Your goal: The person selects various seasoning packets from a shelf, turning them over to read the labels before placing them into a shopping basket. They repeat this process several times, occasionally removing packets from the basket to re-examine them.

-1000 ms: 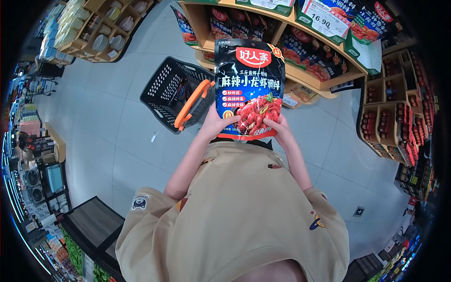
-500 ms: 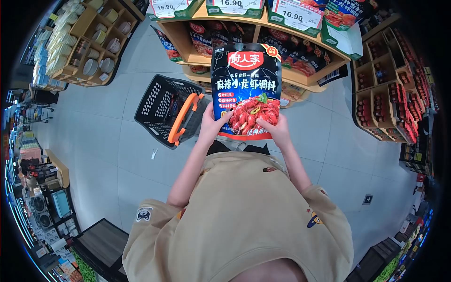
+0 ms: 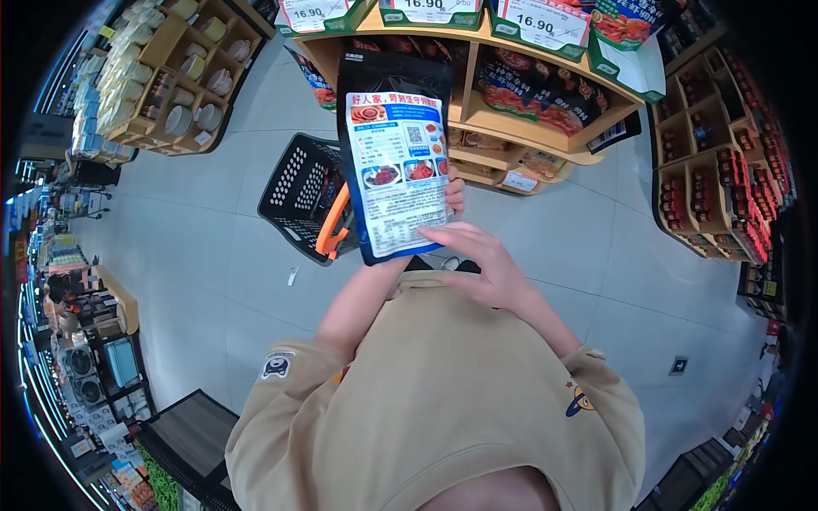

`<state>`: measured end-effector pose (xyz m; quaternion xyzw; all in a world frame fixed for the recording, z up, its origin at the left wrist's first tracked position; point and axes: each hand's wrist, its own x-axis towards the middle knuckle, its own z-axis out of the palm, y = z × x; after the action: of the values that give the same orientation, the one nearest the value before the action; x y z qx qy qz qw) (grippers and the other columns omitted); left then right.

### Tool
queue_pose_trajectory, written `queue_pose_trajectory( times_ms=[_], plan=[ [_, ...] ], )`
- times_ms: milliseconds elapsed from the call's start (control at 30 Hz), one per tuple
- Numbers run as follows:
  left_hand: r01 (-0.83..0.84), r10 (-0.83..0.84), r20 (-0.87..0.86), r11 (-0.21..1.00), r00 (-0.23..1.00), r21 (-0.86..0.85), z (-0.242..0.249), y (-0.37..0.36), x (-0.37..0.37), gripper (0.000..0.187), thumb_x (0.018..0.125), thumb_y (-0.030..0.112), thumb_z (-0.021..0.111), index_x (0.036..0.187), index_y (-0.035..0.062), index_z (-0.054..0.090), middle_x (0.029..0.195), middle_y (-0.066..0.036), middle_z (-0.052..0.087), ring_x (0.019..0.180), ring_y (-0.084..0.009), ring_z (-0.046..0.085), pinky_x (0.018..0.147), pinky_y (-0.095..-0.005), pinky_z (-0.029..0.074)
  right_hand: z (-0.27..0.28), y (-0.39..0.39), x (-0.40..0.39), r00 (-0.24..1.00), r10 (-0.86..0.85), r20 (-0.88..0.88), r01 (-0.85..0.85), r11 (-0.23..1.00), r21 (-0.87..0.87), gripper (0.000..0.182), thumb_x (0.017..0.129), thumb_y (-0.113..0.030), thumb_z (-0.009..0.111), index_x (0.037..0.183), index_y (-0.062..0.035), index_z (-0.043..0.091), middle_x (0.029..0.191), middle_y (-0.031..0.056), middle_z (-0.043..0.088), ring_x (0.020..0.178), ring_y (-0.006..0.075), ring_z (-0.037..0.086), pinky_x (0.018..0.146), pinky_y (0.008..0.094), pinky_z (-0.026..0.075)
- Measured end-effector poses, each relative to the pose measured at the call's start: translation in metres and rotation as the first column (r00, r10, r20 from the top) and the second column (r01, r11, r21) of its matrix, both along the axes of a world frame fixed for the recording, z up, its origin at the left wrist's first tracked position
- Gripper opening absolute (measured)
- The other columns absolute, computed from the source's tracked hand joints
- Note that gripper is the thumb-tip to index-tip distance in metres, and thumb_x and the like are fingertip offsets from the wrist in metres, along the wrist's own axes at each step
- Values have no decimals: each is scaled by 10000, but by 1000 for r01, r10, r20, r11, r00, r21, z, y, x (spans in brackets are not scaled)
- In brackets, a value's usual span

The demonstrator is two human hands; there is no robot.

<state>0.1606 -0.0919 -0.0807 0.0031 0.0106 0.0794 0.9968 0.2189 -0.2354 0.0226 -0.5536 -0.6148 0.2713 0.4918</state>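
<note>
A black and blue seasoning pouch [image 3: 397,162] is held up before me, its printed back with white text panel and small food photos facing me. Behind it, my left hand [image 3: 456,194] supports it; most of that hand is hidden, and its fingers curl round the right edge. My right hand [image 3: 479,257] is open at the pouch's lower right corner, fingers stretched out and fingertips over the printed panel. Partly behind the pouch, a black shopping basket [image 3: 290,192] with an orange handle [image 3: 334,223] stands on the floor, with dark items inside.
A wooden display shelf [image 3: 477,32] ahead carries similar pouches [image 3: 537,92] and price signs [image 3: 543,23]. Shelves of red-capped jars [image 3: 703,194] stand to the right, and a rack of bowls [image 3: 181,121] to the left. Grey floor tiles [image 3: 230,255] lie around me.
The pouch has turned from its crayfish-picture front to its back and shifted left. My right hand has let go of its edge; my left hand is now behind it.
</note>
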Motion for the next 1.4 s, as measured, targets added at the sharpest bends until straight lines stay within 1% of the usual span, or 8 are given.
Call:
queue_pose_trajectory(
  times_ms=[67, 433, 633, 700, 833, 967, 1167, 1400],
  plan=[
    [104, -76, 147, 975, 986, -196, 22, -10, 5, 359, 806, 379, 454, 788, 29, 376, 633, -40, 395, 574, -125, 398, 594, -233, 345, -3, -2, 0, 999, -21, -41, 21, 1000, 4, 431, 656, -88, 570, 1082, -34, 537, 1020, 100, 585, 905, 243, 557, 868, 341, 382],
    [123, -91, 211, 982, 973, -141, 14, -13, 6, 394, 834, 401, 358, 882, 11, 387, 666, -40, 375, 609, -151, 390, 533, -284, 345, -17, -13, 19, 970, -230, -83, 233, 972, 32, 276, 709, -99, 577, 980, -46, 570, 955, 84, 599, 914, 251, 549, 806, 334, 418],
    [-167, 230, -136, 916, 964, 365, 20, -5, -7, 238, 818, 283, 491, 856, 50, 466, 672, -33, 455, 596, -135, 436, 542, -239, 372, -27, -3, 13, 902, -299, -311, 280, 954, -103, 324, 754, -118, 562, 1066, -43, 516, 1024, 102, 567, 953, 213, 539, 815, 321, 412],
    [-76, 158, -506, 981, 848, 179, 20, -2, -11, 174, 832, 256, 479, 816, 83, 493, 673, -11, 501, 582, -113, 490, 514, -229, 403, -27, 0, 12, 859, -307, -410, 243, 949, -201, 400, 768, -128, 551, 1148, -59, 447, 1130, 94, 509, 1003, 209, 510, 837, 333, 401],
    [79, 222, -702, 926, 676, 369, -24, 23, 8, 172, 871, 228, 419, 815, 91, 506, 671, 8, 522, 593, -96, 524, 480, -214, 418, -23, 10, 13, 826, -352, -441, 259, 931, -258, 477, 771, -144, 557, 1204, -60, 373, 1168, 101, 467, 1047, 216, 478, 857, 343, 391],
    [-59, 618, -335, 527, 711, 848, -18, 50, 48, 181, 884, 196, 448, 804, 57, 532, 660, 19, 518, 565, -65, 470, 552, -186, 402, -18, 23, 19, 767, -523, -372, 438, 850, -292, 509, 763, -141, 583, 1197, -10, 352, 1119, 124, 492, 1013, 190, 497, 827, 318, 415],
    [-54, 620, -89, 209, 780, 976, 40, 75, 75, 237, 891, 160, 417, 748, -5, 508, 634, 28, 486, 589, -11, 382, 529, -180, 339, -49, 34, 66, 422, -711, -562, 703, 649, -293, 302, 771, -40, 576, 1045, 31, 473, 945, 71, 583, 825, 109, 561, 747, 255, 454],
    [-46, 476, -74, 237, 876, 971, 51, 112, 70, 248, 900, 166, 396, 801, -19, 527, 679, 16, 541, 608, -2, 441, 546, -174, 380, -53, 61, 82, 417, -701, -579, 716, 645, -265, 323, 757, -14, 580, 1057, 32, 468, 998, 82, 563, 897, 116, 540, 801, 259, 430]
  ],
)
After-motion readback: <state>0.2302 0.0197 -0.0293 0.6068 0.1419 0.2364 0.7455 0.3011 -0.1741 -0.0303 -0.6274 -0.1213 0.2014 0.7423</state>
